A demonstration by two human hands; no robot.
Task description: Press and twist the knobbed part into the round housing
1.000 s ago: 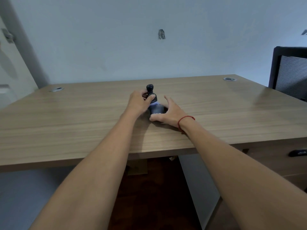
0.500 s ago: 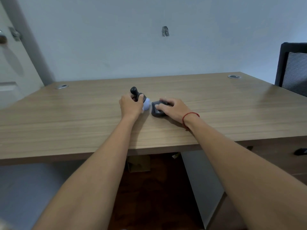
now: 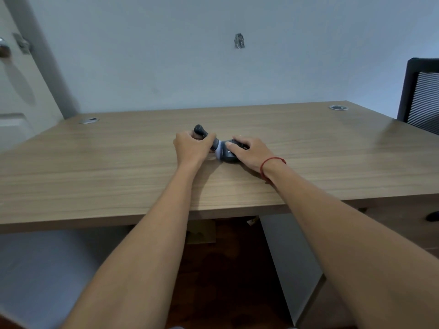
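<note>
A small dark device lies on the wooden desk (image 3: pixel 118 176) near its middle. My left hand (image 3: pixel 192 148) grips its dark handle part (image 3: pixel 200 130), whose rounded knob sticks out up and to the left, and whose pale end (image 3: pixel 219 148) points right. My right hand (image 3: pixel 249 153), with a red string at the wrist, holds the dark base (image 3: pixel 228 156) down on the desk, fingers curled over it. The pale end meets the base between both hands.
Two round cable grommets sit at the desk's far corners, one left (image 3: pixel 89 120) and one right (image 3: pixel 338 107). A black mesh chair (image 3: pixel 420 96) stands at the right. A door with a knob (image 3: pixel 4 51) is at the left. A drawer handle (image 3: pixel 432 216) shows at lower right.
The handle part stood upright on the base, was pulled away to the left and tipped, and now its pale end lies against the base again.
</note>
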